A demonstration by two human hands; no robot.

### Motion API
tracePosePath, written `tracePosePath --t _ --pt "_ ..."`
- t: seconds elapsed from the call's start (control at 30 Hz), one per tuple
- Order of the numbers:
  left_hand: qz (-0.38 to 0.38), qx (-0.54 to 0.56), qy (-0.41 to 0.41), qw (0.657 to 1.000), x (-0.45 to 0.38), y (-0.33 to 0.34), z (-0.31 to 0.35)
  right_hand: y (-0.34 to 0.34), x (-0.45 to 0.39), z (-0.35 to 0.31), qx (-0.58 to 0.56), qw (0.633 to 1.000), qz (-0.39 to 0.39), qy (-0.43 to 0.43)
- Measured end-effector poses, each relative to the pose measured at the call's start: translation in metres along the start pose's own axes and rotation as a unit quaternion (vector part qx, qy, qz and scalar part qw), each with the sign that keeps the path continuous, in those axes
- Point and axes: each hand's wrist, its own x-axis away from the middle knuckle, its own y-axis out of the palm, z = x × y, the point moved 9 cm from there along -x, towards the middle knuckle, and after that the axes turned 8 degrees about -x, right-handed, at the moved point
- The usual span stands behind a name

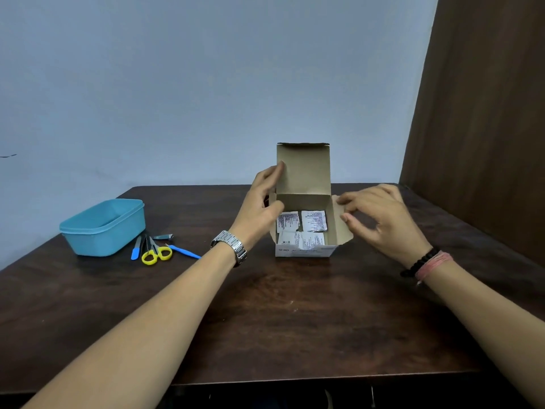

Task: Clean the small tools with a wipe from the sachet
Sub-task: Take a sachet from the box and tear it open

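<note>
A small cardboard box [306, 172] stands open at the table's middle, its lid flap upright. Inside lie several white printed wipe sachets [314, 221]. My left hand [261, 206] touches the box's left side and lid edge, fingers apart. My right hand [380, 221] pinches the box's right side flap between thumb and fingers. To the left lie the small tools: yellow-handled scissors [156, 252], a blue-handled file [136, 249], a blue-handled pick [184, 251] and a metal nail clipper [163, 237].
A light blue plastic tub [103, 228] sits at the table's left, just behind the tools. The dark wooden table [265, 320] ends at a wall behind and a brown panel [477, 128] on the right.
</note>
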Motion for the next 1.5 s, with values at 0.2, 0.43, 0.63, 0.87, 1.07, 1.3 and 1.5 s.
tracePosePath --t 0.2,0.43,0.63,0.87,1.07,1.3,1.5 --pt "0.008 -0.029 0.038 0.999 0.001 0.003 0.011 0.009 -0.015 -0.02 0.105 0.991 -0.06 -0.062" --pt "0.007 -0.035 0.06 0.998 0.0 0.006 0.019 0.074 -0.041 -0.03 0.215 0.924 -0.306 -0.081" --pt "0.01 -0.032 0.058 0.998 0.0 0.005 0.016 0.093 -0.037 -0.022 0.22 0.915 -0.335 -0.047" --pt "0.013 -0.033 0.058 0.998 -0.001 0.006 0.015 0.082 -0.037 -0.02 0.155 0.935 -0.319 -0.001" --pt "0.015 -0.038 0.063 0.997 0.0 0.005 0.016 0.067 -0.034 -0.022 0.075 0.95 -0.299 0.039" --pt "0.015 -0.042 0.061 0.997 0.0 0.006 0.016 0.054 -0.035 -0.023 0.013 0.955 -0.289 0.068" --pt "0.019 -0.036 0.054 0.998 -0.001 0.005 0.013 0.032 -0.045 -0.019 -0.048 0.96 -0.249 0.119"
